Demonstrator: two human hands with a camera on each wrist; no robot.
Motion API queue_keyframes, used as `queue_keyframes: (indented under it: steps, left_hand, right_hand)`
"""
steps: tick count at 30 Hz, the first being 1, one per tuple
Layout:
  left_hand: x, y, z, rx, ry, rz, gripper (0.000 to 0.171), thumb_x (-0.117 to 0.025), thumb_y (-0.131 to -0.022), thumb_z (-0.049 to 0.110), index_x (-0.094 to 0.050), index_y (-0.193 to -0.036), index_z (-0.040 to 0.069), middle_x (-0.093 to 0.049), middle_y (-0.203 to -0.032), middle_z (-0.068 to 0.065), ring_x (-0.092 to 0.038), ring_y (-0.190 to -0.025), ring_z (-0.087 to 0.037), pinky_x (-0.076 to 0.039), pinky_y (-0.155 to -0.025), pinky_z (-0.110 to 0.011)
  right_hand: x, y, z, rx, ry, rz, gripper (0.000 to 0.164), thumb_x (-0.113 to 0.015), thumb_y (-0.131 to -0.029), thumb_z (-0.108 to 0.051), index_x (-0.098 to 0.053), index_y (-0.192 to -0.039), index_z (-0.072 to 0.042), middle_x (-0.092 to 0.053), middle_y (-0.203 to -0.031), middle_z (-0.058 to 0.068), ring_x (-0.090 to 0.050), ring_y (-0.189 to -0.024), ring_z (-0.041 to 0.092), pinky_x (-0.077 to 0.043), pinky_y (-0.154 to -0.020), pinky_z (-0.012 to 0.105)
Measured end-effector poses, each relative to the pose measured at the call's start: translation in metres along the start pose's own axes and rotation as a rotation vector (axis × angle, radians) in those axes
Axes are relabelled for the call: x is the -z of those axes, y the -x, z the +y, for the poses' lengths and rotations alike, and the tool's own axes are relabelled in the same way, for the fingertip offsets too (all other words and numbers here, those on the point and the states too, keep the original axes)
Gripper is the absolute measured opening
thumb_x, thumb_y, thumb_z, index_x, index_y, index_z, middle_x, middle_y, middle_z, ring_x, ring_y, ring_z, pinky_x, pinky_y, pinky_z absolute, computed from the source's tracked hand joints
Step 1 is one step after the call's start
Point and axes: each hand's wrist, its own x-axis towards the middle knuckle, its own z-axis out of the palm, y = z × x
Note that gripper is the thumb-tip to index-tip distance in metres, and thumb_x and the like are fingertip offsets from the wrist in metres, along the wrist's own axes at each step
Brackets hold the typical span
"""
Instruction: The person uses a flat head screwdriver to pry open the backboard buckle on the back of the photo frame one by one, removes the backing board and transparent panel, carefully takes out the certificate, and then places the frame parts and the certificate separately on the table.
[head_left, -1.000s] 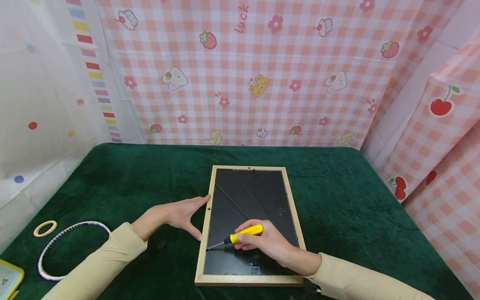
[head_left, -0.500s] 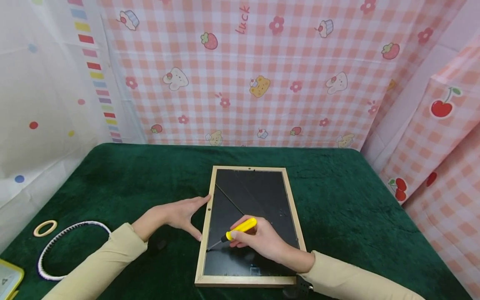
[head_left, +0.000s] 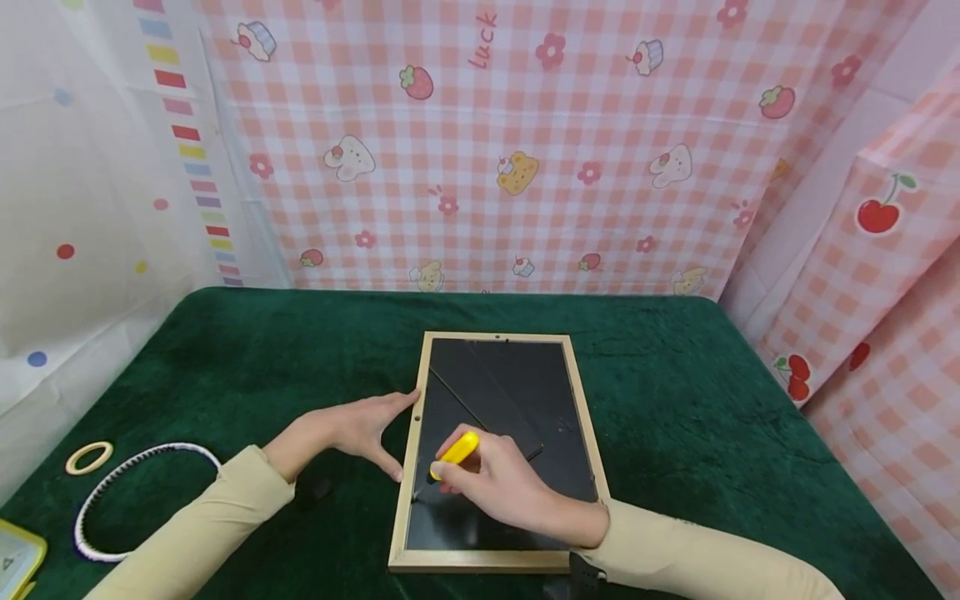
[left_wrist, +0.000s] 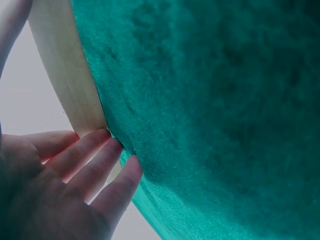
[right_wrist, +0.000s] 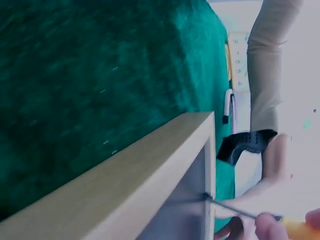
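A picture frame [head_left: 480, 562] with a pale wooden rim lies on the green cloth, its black backing [head_left: 510, 375] facing up. My left hand [head_left: 367, 427] touches the frame's left side with spread, mostly straight fingers; the left wrist view shows those fingertips [left_wrist: 131, 167] along the outer wall. In my right hand [head_left: 510, 483] is a screwdriver with a yellow handle [head_left: 459, 450], held between thumb and fingers. Its shaft [right_wrist: 235, 209] slants down to a small dark spot at the rim's inner left edge. A thin dark strip [head_left: 459, 397] runs diagonally over the backing, partly hidden by the right hand.
On the left lie a small pale ring [head_left: 90, 458] and a larger white-and-dark hoop [head_left: 88, 525], partly behind the left sleeve. A yellow-edged object [head_left: 22, 550] is cut off at the lower left. A pink checked curtain [head_left: 480, 125] hangs behind the table.
My right hand has shifted left and the screwdriver's handle has swung more upright, with its tip at the same spot. The left hand has stayed in place.
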Motion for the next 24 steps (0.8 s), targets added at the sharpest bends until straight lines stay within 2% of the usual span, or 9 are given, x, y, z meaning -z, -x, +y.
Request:
queue_keyframes:
  steps: [6,8,16,21,24]
  left_hand:
    - [0.000,0.002,-0.001,-0.002,0.009,0.000,0.118,-0.073,-0.054,0.058,-0.014,-0.140,0.003,-0.022,-0.141,-0.015,-0.028,-0.123,-0.026,-0.026,-0.097,-0.044]
    - [0.000,0.002,-0.001,-0.001,0.008,-0.002,0.118,-0.073,-0.055,0.058,-0.014,-0.141,0.003,-0.021,-0.141,-0.014,-0.027,-0.123,-0.025,-0.025,-0.097,-0.043]
    - [0.000,0.000,0.000,-0.018,-0.008,-0.009,0.116,-0.073,-0.057,0.056,-0.013,-0.140,0.002,-0.023,-0.140,-0.014,-0.029,-0.122,-0.025,-0.027,-0.097,-0.043]
    - [0.001,-0.001,0.001,0.011,-0.018,-0.013,0.116,-0.074,-0.057,0.055,-0.012,-0.141,0.003,-0.023,-0.141,-0.013,-0.030,-0.121,-0.024,-0.027,-0.097,-0.043]
    - [0.001,0.000,0.002,0.018,-0.018,-0.020,0.117,-0.074,-0.057,0.056,-0.012,-0.141,0.004,-0.022,-0.141,-0.013,-0.029,-0.122,-0.024,-0.026,-0.098,-0.042]
  right_hand:
    - [-0.006,-0.008,-0.009,0.104,0.163,-0.012,0.010,-0.060,-0.085,-0.017,-0.055,-0.090,-0.010,-0.062,-0.072,0.000,-0.057,-0.060,0.006,-0.044,-0.050,0.022]
    - [-0.005,-0.010,-0.010,0.122,0.184,-0.025,0.011,-0.059,-0.086,-0.018,-0.055,-0.091,-0.009,-0.062,-0.071,-0.001,-0.056,-0.059,0.005,-0.044,-0.049,0.021]
    - [0.004,-0.018,-0.006,0.051,0.025,-0.137,0.017,-0.060,-0.085,-0.017,-0.057,-0.098,-0.006,-0.063,-0.079,0.007,-0.061,-0.064,0.012,-0.049,-0.059,0.024]
    - [0.008,-0.020,-0.005,0.056,0.064,-0.137,0.017,-0.063,-0.083,-0.020,-0.061,-0.095,-0.009,-0.061,-0.073,-0.001,-0.058,-0.057,0.010,-0.049,-0.056,0.025]
    - [0.010,-0.020,-0.002,0.013,0.010,-0.161,0.019,-0.063,-0.082,-0.018,-0.061,-0.096,-0.004,-0.061,-0.070,-0.001,-0.058,-0.057,0.013,-0.050,-0.055,0.028]
